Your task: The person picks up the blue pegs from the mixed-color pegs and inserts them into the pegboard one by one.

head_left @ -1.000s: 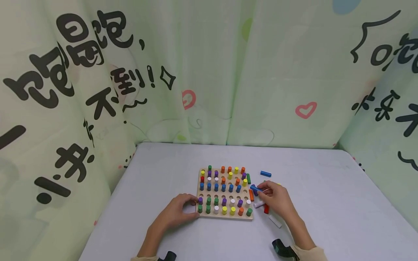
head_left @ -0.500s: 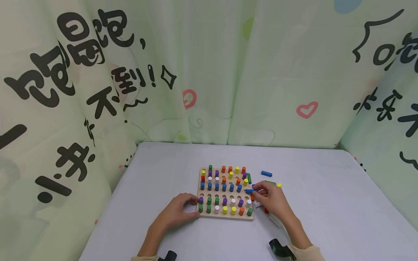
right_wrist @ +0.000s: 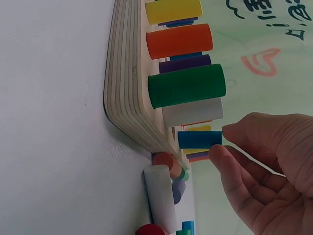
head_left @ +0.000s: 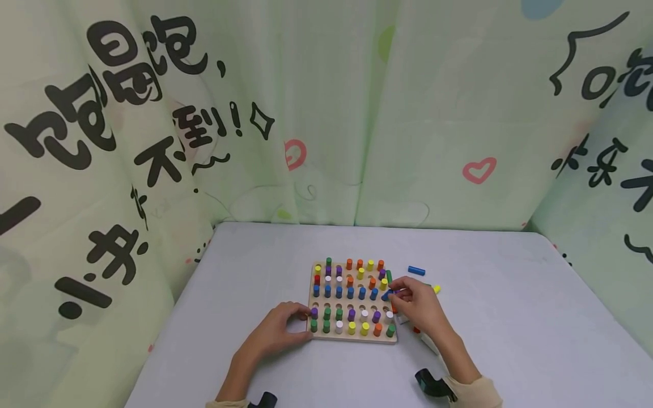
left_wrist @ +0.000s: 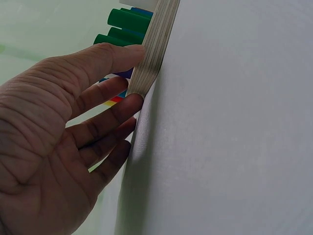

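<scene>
A wooden pegboard (head_left: 326, 338) lies on the table, with rows of coloured pegs standing in it and some open holes. At its near left corner, my left hand (head_left: 280, 328) holds the edge, the thumb (left_wrist: 117, 56) on the layered side and fingertips around the corner. My right hand (head_left: 423, 306) pinches a blue peg (right_wrist: 199, 139) between thumb and fingers. In the head view that peg is over the right end of the blue row, tilted. The right wrist view has it just past a white peg (right_wrist: 193, 112) and a green peg (right_wrist: 187, 85).
Loose pegs lie along the board's right side: a white peg (right_wrist: 160, 198), a red peg (right_wrist: 150, 230), a green peg (head_left: 389, 276) and others partly under my right hand. Farther back is a loose blue peg (head_left: 416, 271). A printed curtain (head_left: 418, 113) encloses the table.
My right hand has moved left with the blue peg, from over the loose pegs to the right end of the blue row. The peg has turned from lying flat to slanting. My left hand stays put.
</scene>
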Demonstrator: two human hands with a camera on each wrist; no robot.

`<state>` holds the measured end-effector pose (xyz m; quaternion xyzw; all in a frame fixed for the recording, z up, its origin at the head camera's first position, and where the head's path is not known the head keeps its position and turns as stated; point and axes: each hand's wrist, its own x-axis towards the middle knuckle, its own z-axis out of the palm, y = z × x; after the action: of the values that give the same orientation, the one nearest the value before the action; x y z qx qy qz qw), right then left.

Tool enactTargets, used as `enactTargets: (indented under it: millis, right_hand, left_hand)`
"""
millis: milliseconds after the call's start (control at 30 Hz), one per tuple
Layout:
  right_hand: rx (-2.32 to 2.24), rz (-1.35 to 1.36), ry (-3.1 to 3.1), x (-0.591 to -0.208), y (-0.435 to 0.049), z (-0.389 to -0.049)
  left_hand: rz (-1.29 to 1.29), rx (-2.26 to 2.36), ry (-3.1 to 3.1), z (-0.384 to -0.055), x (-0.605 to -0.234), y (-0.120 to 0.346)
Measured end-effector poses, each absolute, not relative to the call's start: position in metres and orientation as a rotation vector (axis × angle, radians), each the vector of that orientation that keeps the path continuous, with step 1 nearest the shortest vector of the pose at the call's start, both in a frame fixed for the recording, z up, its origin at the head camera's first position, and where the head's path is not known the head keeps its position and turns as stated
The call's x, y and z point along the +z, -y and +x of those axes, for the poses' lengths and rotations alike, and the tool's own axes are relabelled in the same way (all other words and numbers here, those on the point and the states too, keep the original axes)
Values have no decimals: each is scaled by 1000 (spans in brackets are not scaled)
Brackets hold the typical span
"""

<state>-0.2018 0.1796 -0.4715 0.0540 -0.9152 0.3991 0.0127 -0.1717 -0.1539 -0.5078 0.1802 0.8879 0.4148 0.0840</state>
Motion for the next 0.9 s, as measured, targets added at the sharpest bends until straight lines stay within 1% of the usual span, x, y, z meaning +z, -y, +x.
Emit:
enactTargets:
  millis: [367, 900]
  right_hand:
    - [1203, 144, 2871, -470, -181, -200]
    - [1116, 68, 2878, -474, -208, -203]
  left_hand:
    - [543, 1237, -2661, -171, -508, 154]
    - [520, 1232, -2664, -172, -509, 153]
